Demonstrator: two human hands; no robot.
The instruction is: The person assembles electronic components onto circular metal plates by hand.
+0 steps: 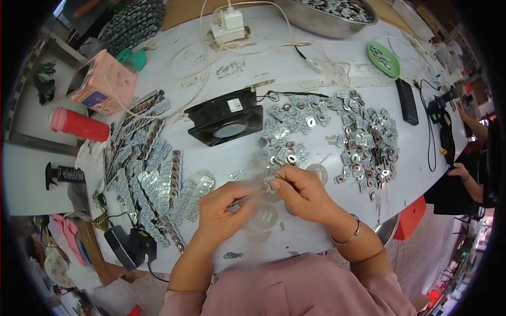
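Observation:
Near the front middle of the table, my right hand [305,195] pinches a small silver metal part [270,183] between thumb and finger. Just left of it my left hand [224,210] is closed, thumb against fingers, with its fingertips blurred by motion. Something greyish shows in its grip, but I cannot make it out. Beyond my hands lies a spread of loose small metal parts [298,124], some with a round coppery or silver disc. To the left are rows of similar parts [139,181] lined up in strips. A black box fan [226,118] stands beyond my left hand.
A larger heap of loose parts [369,142] lies to the right. Farther back are a metal basin [327,21] full of parts, a green dish [383,59], a white plug adapter [228,25] and trailing cables. A red bottle [79,124] and pink box [105,84] stand left. Another person's hand [459,171] shows far right.

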